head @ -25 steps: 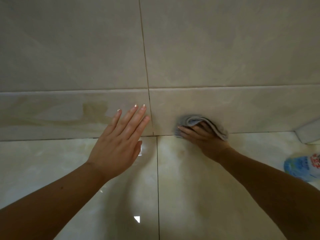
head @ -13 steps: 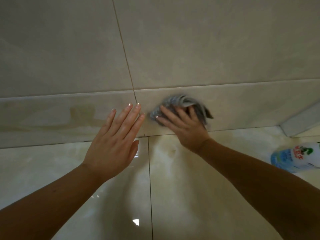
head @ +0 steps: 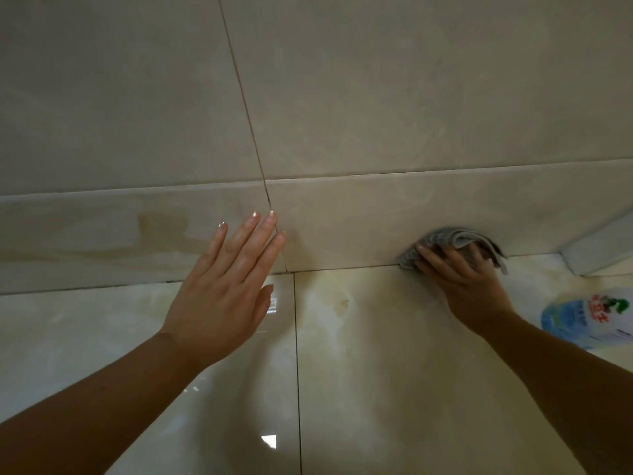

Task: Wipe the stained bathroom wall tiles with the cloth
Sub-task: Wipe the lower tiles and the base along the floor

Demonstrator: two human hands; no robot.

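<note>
Nearest me, the glossy floor (head: 376,389) ran up to the wall. The left hand (head: 222,289) was spread, fingers straight, tips at the seam in the low tile band (head: 359,217) — whether it bore weight I couldn't tell. The right hand (head: 462,279) had its fingers bent over the bunched grey cloth (head: 448,238), holding it to the foot of that band beside a blue bottle (head: 589,317). The worst yellow stain (head: 162,228) sat beyond the left hand, well apart from the cloth — so I'd have advised firm, overlapping strokes leftward with a fresh fold, then the paler wall tiles (head: 376,97) above.
</note>
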